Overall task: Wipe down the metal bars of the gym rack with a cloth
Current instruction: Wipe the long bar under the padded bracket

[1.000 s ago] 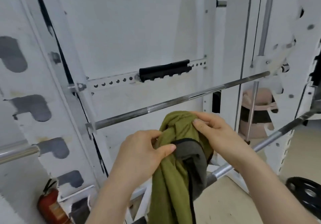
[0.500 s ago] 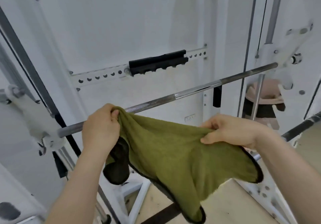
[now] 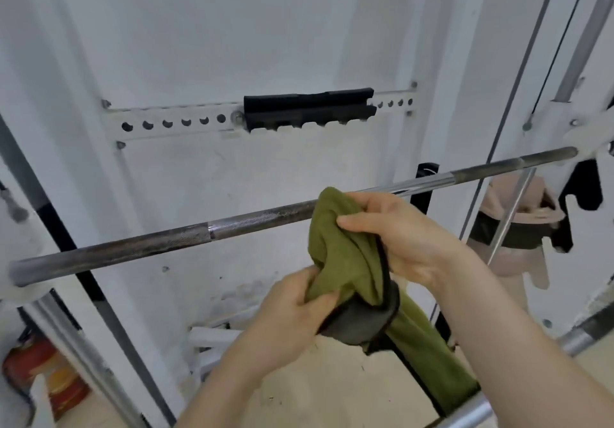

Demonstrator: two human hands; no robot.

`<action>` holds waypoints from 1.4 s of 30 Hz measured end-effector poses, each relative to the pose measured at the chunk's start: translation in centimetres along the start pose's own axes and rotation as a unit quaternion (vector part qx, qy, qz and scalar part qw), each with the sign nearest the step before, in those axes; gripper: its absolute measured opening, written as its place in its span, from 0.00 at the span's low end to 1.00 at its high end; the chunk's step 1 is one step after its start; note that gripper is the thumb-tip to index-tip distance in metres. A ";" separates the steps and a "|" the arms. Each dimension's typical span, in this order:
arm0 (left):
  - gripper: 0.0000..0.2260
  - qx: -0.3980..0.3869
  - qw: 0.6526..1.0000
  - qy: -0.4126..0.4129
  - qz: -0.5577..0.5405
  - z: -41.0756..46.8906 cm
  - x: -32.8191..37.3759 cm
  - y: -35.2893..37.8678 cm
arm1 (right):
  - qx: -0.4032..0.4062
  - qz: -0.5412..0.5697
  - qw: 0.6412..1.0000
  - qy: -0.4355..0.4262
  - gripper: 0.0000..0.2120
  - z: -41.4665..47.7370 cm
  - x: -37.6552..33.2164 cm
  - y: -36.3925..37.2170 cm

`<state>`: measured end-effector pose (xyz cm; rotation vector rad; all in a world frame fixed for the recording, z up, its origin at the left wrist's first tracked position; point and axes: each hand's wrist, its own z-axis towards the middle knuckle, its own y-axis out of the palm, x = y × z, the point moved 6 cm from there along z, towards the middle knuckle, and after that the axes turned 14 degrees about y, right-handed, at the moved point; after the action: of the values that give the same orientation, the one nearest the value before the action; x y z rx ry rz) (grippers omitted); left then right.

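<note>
An olive-green cloth [image 3: 342, 254] with a dark trim is bunched between both hands, its tail hanging down to the lower right. My right hand [image 3: 398, 235] grips the cloth's upper part, its fingers just in front of the long steel bar [image 3: 159, 243] that slants across the white rack. My left hand [image 3: 292, 311] pinches the cloth's lower fold, below the bar. The top of the cloth overlaps the bar's middle; whether it touches the metal I cannot tell.
A black padded block [image 3: 309, 108] sits on a perforated white rail [image 3: 172, 123] above the bar. A second steel bar [image 3: 571, 341] runs at the lower right. A red fire extinguisher [image 3: 43, 371] stands at the lower left. A beige and black object [image 3: 518, 225] hangs at the right.
The cloth was bunched, then spread wide between my hands, and is now gathered again. My hands have come close together near the bar's middle.
</note>
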<state>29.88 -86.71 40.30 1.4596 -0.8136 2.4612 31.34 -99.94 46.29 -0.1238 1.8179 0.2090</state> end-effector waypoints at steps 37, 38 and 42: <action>0.15 -0.032 0.664 -0.053 0.745 16.1 -1.2 1.4 | 0.150 -0.734 0.620 -0.233 0.12 11.9 -2.6 -6.5; 0.12 -0.038 0.680 -0.068 0.729 16.5 -1.2 1.2 | 0.149 -0.734 0.621 -0.230 0.12 11.9 -2.6 -6.5; 0.12 -0.127 0.764 -0.151 0.614 18.0 -2.3 -0.6 | 0.152 -0.748 0.603 -0.234 0.13 11.8 -2.6 -6.4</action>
<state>44.96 -95.45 45.28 1.4171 -2.7696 2.5342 44.43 -103.86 45.45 -1.1627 0.7011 -1.1641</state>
